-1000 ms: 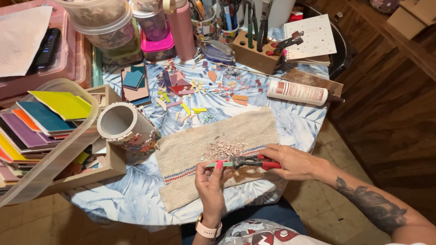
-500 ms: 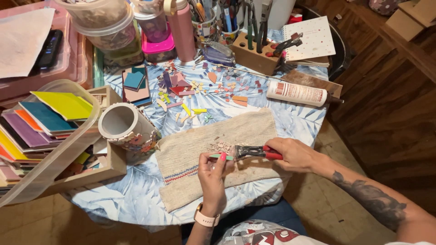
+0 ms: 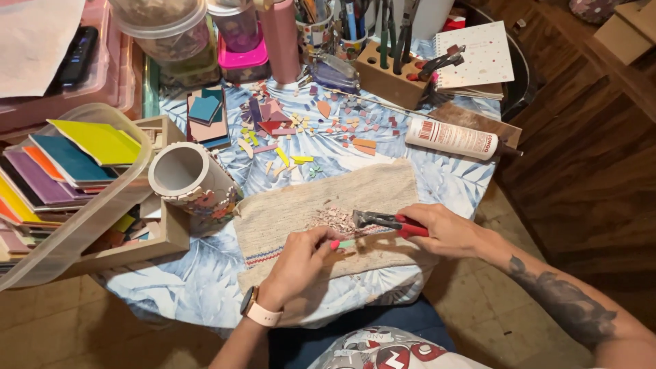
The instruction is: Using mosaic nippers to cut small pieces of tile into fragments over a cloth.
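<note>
Head view looks down on a round tabletop (image 3: pixel 205 287) with a blue leafy cover and a tan cloth (image 3: pixel 307 205) spread at the near edge. On the cloth the right hand (image 3: pixel 444 231) is closed around the red handles of a pair of nippers (image 3: pixel 386 221). Their long line runs left to right, with the dark metal end pointing left. The left hand (image 3: pixel 301 260) sits just left of that metal end, and its fingertips pinch a small pale green tile piece (image 3: pixel 346 244). The tile piece is close to the nipper end, a bit below it and toward the person, so the left hand is the nearer one to it. I cannot tell if the nippers touch the piece. A little pile of pinkish chips (image 3: pixel 335 219) lies on the cloth between the two hands, just above the tile piece. A white pot (image 3: pixel 191 181) with bits stuck on its side lies tipped over at the left edge of the cloth. Farther back are loose coloured tile bits (image 3: pixel 301 130), a white tube (image 3: pixel 454 139) lying flat, a wooden tool block (image 3: pixel 389 75) and a spotty notebook (image 3: pixel 478 55). A clear tub of coloured sheets (image 3: pixel 68 164) sits at the far left. Nothing stands between the hands.
</note>
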